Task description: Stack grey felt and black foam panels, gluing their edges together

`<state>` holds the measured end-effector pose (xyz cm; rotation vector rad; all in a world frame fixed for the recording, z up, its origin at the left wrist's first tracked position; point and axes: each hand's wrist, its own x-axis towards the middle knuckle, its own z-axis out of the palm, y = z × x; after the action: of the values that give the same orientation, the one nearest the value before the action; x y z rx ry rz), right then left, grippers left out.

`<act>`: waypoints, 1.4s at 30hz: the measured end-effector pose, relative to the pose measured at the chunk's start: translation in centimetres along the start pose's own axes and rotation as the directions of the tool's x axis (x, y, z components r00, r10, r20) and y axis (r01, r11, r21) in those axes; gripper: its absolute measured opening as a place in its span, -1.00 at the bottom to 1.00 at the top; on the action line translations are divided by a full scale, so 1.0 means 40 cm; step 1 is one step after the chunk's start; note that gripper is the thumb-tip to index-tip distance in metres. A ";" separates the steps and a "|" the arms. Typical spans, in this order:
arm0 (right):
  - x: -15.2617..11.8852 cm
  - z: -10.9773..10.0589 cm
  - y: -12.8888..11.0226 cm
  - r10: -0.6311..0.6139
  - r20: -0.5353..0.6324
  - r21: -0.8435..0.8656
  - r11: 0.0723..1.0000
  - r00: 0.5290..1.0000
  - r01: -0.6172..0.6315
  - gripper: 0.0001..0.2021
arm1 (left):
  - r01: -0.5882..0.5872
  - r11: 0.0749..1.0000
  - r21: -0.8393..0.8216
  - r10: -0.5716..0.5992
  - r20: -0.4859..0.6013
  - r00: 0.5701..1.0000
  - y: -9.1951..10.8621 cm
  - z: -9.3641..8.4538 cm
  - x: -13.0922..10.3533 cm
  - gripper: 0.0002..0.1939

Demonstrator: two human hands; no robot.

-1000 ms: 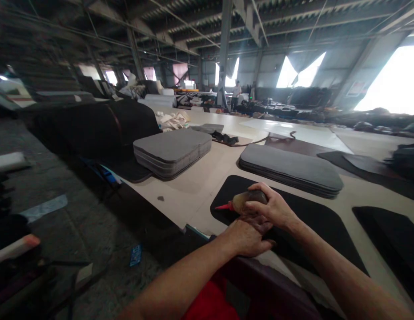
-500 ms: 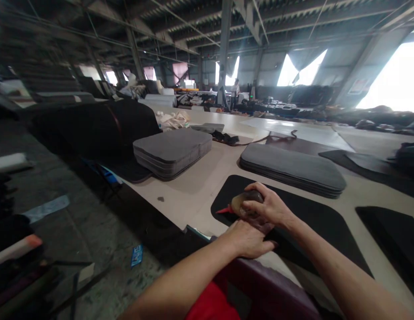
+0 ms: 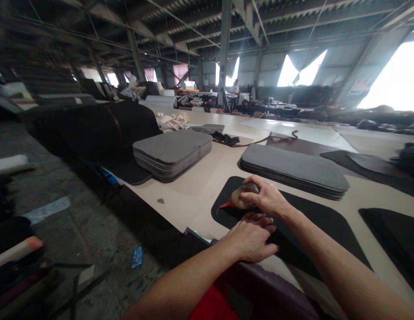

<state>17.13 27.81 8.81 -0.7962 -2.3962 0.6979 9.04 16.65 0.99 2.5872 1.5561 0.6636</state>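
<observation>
My right hand (image 3: 265, 195) is wrapped round a squeeze bottle (image 3: 239, 198) with a red pointed nozzle (image 3: 227, 204). The bottle lies tilted, its tip aimed left and down at the near left corner of a black rounded mat (image 3: 303, 218). I cannot tell whether the tip touches the mat. Just below the bottle, my left hand (image 3: 253, 238) rests palm down at the mat's near edge, fingers stretched out and holding nothing that I can see.
A thick stack of grey rounded mats (image 3: 173, 149) stands at the left of the table (image 3: 190, 200). Another grey stack (image 3: 293, 166) lies beyond the black mat. A second black piece (image 3: 393, 235) is at right. A large black roll (image 3: 100, 129) sits at far left; a person (image 3: 234, 94) stands far back.
The bottle has shifted slightly up and away from my left hand, and its nozzle now tilts further down. My left hand has come apart from it, fingers more visible.
</observation>
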 end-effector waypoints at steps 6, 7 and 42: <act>0.047 -0.007 0.039 0.006 -0.075 -0.064 0.998 0.997 -0.011 -0.68 | 0.004 1.000 0.018 -0.005 0.020 1.000 0.000 -0.001 0.004 -0.49; 0.057 -0.008 0.050 -0.003 -0.093 -0.084 0.996 0.996 -0.005 -0.69 | 0.004 1.000 0.017 -0.005 0.021 1.000 0.000 -0.002 0.004 -0.48; 0.041 -0.294 0.223 0.328 -0.249 -0.462 0.787 0.911 -0.409 -0.69 | 0.044 0.998 -0.040 -0.044 0.013 0.999 -0.008 0.007 0.003 -0.52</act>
<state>26.58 38.65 12.55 -1.5135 -2.3171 0.1090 8.93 16.94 0.72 2.5162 1.5742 0.6668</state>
